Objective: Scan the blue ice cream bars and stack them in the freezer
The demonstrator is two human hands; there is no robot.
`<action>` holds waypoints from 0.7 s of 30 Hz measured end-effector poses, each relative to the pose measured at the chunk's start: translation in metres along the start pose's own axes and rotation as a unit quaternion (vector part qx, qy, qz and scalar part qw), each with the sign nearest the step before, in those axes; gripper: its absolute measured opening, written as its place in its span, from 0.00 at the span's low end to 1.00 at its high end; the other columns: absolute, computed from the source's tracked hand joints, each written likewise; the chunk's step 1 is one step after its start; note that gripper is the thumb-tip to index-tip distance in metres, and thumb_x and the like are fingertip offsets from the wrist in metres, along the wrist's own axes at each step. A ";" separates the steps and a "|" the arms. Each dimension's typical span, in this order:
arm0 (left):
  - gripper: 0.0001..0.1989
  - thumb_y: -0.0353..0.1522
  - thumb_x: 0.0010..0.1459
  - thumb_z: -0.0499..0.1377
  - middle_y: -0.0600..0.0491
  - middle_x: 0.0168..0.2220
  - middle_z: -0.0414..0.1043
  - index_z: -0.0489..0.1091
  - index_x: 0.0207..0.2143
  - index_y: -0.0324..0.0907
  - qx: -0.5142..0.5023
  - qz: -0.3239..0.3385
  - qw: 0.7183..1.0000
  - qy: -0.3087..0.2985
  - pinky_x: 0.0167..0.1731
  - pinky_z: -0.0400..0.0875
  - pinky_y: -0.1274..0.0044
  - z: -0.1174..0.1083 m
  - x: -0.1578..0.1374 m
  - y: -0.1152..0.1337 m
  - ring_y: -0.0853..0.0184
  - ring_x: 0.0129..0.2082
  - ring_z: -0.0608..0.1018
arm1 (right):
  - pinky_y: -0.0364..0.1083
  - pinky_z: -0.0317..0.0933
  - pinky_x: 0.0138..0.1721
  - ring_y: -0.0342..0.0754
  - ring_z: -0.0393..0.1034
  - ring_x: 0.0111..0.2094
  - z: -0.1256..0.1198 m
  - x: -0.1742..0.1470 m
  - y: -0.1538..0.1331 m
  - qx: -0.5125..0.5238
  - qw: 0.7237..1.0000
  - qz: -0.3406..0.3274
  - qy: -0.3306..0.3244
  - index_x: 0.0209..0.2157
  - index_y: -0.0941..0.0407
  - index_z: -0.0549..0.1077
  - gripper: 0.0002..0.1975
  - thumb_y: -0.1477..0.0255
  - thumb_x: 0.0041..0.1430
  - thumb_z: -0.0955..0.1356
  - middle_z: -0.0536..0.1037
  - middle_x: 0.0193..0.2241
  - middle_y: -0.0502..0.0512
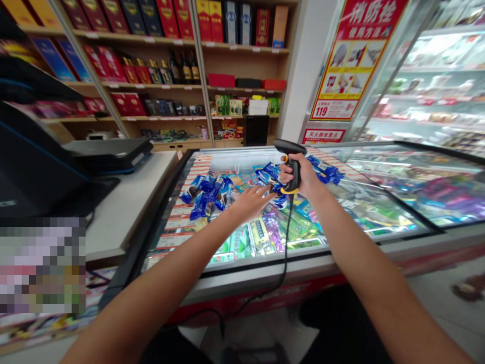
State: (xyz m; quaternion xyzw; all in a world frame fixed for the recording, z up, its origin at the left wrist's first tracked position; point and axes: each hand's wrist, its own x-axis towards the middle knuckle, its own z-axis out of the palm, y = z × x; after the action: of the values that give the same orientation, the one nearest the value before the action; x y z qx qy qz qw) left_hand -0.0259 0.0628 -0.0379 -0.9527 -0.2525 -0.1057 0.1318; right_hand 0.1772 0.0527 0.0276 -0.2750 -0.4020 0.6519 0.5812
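My right hand (299, 174) is wrapped round the grip of a black barcode scanner (290, 147) with yellow trim, held above the glass lid of a chest freezer (227, 263). From the scanner's base a black cable (288, 232) hangs down over the freezer's front. My left hand (254, 201) reaches out with fingers extended, close to a group of blue packets (270, 174); whether it touches one I cannot tell. A second pile of blue packets (210, 192) lies on the lid to the left. More blue packets (326, 171) lie right of the scanner.
A counter (147, 187) at the left carries a flat black device (108, 151) and a dark monitor (38, 167). Behind the freezer stand shelves (159, 86) of boxes and bottles. A red fire-hydrant poster (350, 60) is on the pillar, and a lit display fridge (435, 91) stands at right.
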 end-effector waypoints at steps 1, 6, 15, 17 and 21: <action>0.28 0.28 0.64 0.56 0.42 0.68 0.59 0.59 0.66 0.45 0.001 0.004 1.000 0.006 0.59 0.65 0.61 0.004 0.006 0.002 0.51 0.63 0.66 | 0.37 0.52 0.18 0.37 0.51 0.16 0.000 -0.001 -0.001 -0.004 1.000 -0.002 -0.009 0.35 0.54 0.65 0.15 0.66 0.49 0.73 0.60 0.17 0.40; 0.21 0.33 0.64 0.60 0.41 0.59 0.66 0.67 0.59 0.44 -0.013 -0.024 0.999 0.033 0.56 0.65 0.60 0.009 0.009 -0.001 0.51 0.58 0.68 | 0.37 0.51 0.18 0.37 0.51 0.16 -0.001 -0.007 -0.005 -0.018 0.999 -0.015 -0.033 0.35 0.55 0.67 0.14 0.65 0.50 0.73 0.60 0.17 0.40; 0.19 0.41 0.71 0.49 0.42 0.51 0.74 0.63 0.57 0.41 -0.240 -0.140 0.957 0.083 0.51 0.69 0.66 -0.010 -0.011 -0.025 0.56 0.49 0.77 | 0.38 0.50 0.18 0.37 0.52 0.16 0.004 -0.016 -0.005 -0.106 0.992 -0.001 -0.072 0.34 0.56 0.69 0.15 0.62 0.53 0.74 0.60 0.18 0.42; 0.19 0.41 0.71 0.46 0.42 0.49 0.75 0.62 0.55 0.40 -0.336 -0.216 0.905 0.149 0.49 0.71 0.67 -0.016 -0.009 -0.030 0.57 0.48 0.78 | 0.38 0.48 0.17 0.37 0.53 0.16 0.007 -0.017 -0.002 -0.153 0.985 -0.010 -0.081 0.34 0.56 0.69 0.16 0.61 0.53 0.74 0.61 0.18 0.42; 0.14 0.34 0.65 0.51 0.44 0.52 0.74 0.62 0.52 0.39 -0.467 -0.274 0.816 0.204 0.56 0.68 0.68 -0.022 -0.003 -0.044 0.62 0.53 0.76 | 0.40 0.48 0.16 0.39 0.54 0.15 0.009 -0.020 0.006 -0.291 0.949 -0.044 -0.110 0.32 0.55 0.70 0.16 0.59 0.54 0.75 0.62 0.17 0.44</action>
State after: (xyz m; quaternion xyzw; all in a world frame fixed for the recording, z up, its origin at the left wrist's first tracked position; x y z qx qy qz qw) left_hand -0.0540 0.0916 -0.0098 -0.7480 -0.3903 -0.4348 -0.3148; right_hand 0.1701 0.0309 0.0250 -0.3409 -0.6474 0.5066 0.4562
